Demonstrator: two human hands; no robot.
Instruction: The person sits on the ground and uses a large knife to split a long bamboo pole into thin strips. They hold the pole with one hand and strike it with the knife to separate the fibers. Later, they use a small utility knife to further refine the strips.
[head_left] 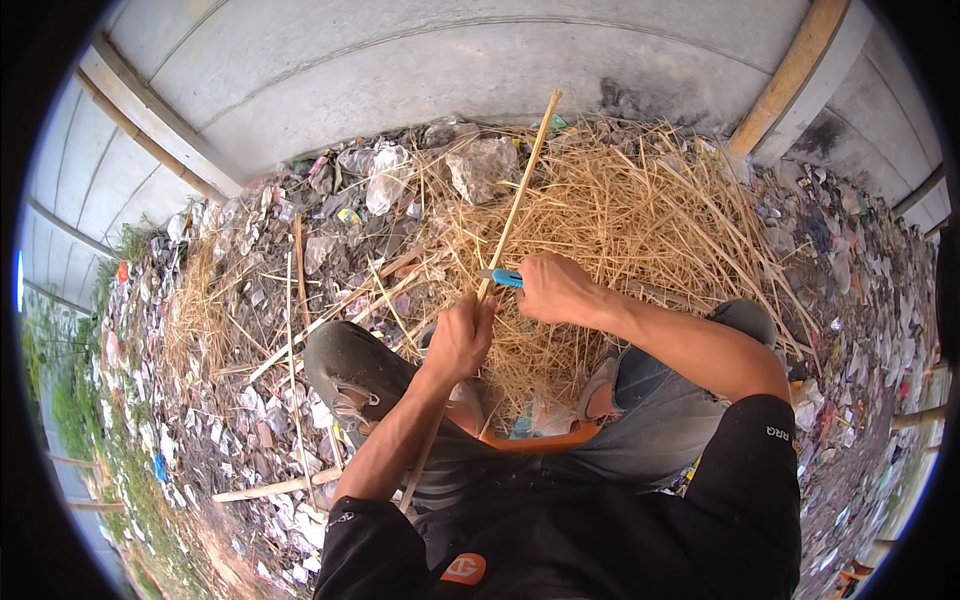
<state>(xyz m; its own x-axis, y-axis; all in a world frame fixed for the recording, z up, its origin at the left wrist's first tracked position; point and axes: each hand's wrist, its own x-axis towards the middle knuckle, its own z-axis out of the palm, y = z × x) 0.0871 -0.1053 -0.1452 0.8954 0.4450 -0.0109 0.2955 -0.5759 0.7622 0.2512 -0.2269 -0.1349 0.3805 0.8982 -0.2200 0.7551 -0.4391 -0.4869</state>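
Note:
My left hand (464, 336) is closed around a long, thin bamboo strip (526, 184). The strip slants up and away to the far side, and its lower end runs back beneath my left forearm beside my thigh. My right hand (556, 288) grips a blue utility knife (507, 278). Its blade lies against the strip just above my left fingers. Both hands are close together between my knees. Below and beyond them spreads a heap of straw-coloured shavings (610, 220).
A concrete panel wall (480, 70) stands at the far side, with a bamboo post (790, 75) at right. Litter covers the ground around me. A pale rock (482, 168) and a clear plastic bag (388, 180) lie near the wall. Cut strips (292, 340) lie at left. An orange seat (540, 440) is under me.

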